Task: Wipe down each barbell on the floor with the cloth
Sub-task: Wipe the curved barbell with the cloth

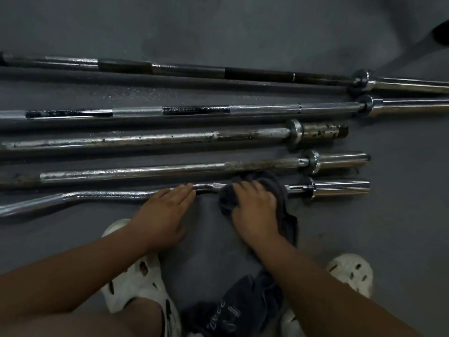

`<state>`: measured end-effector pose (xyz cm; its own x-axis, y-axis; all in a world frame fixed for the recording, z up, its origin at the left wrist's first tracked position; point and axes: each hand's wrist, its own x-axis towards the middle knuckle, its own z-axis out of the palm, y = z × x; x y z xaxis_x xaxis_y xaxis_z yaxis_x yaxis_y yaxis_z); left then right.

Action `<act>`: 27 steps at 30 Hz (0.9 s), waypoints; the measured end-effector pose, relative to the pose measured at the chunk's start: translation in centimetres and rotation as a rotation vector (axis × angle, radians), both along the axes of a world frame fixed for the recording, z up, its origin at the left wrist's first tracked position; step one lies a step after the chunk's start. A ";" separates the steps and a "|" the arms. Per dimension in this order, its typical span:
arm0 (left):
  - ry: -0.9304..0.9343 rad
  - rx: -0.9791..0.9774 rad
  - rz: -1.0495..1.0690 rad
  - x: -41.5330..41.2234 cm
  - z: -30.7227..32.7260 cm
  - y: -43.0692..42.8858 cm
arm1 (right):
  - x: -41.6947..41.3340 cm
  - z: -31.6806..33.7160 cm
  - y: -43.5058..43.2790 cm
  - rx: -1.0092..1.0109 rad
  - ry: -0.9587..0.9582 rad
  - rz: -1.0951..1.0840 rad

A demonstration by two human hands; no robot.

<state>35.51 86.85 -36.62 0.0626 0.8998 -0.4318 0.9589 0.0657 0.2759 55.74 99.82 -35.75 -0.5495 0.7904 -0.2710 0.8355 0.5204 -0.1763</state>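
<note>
Right hand [255, 207], extended beyond two white perforated clogs [136, 288] planted on the grey floor [401, 227], grasps a dark cloth [281, 190]. Its fingers are curled over the cloth and bunch it against the nearest bar. Left hand [165, 212] lies released and flat, fingers straight, with the fingertips resting on the same bar's shaft just left of the cloth. That bar is a chrome curl bar [97, 194] with a wavy shaft, and its sleeve lies bare to the right of the cloth. Beyond it, four straight bars lie side by side, roughly parallel. First is a short chrome barbell [145, 171], just past the cloth's far edge. Next come a rust-spotted barbell [145, 140] and a long barbell with dark patches [194, 110]. Farthest lies a black-banded barbell [170, 69].
</note>
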 end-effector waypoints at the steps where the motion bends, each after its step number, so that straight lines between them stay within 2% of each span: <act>1: 0.002 0.000 -0.005 -0.1 0.1 0.1 | -0.9 0.0 -0.1 -0.025 -0.021 0.110; 4: 0.003 -0.006 -0.023 -0.5 0.1 0.3 | 1.8 -0.2 4.3 -0.058 -0.096 0.279; 7: 0.014 -0.013 -0.011 -0.3 0.0 0.1 | 4.7 0.7 5.5 -0.042 -0.205 0.053; 9: 0.013 -0.008 -0.004 -0.1 0.0 0.2 | 1.5 0.2 2.9 -0.018 -0.270 0.033; 12: 0.017 -0.008 -0.015 -0.1 0.5 0.5 | -2.5 -0.5 0.6 -0.154 -0.211 0.304; 14: 0.000 -0.003 -0.025 -0.3 0.7 0.6 | -0.6 -0.1 2.7 -0.153 -0.151 0.390; 17: -0.014 0.007 -0.017 0.0 0.6 0.4 | 3.1 -0.5 2.4 0.029 -0.222 0.104; 19: -0.015 -0.015 -0.012 0.2 0.7 0.4 | 0.8 -0.8 -0.4 -0.026 -0.309 0.030; 22: -0.005 -0.017 -0.016 0.1 1.0 0.4 | -2.7 -0.7 -1.1 -0.134 -0.336 0.301; 24: -0.001 -0.016 -0.047 -0.3 1.0 0.3 | -1.3 -0.8 1.5 -0.091 -0.299 0.403; 27: -0.011 -0.009 -0.032 -0.6 0.8 -0.4 | 0.1 -0.9 0.3 0.042 -0.351 0.106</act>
<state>34.91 86.46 -35.81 0.0959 0.8936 -0.4385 0.9574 0.0378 0.2863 55.84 100.12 -36.65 -0.5084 0.7486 -0.4256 0.7824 0.6080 0.1348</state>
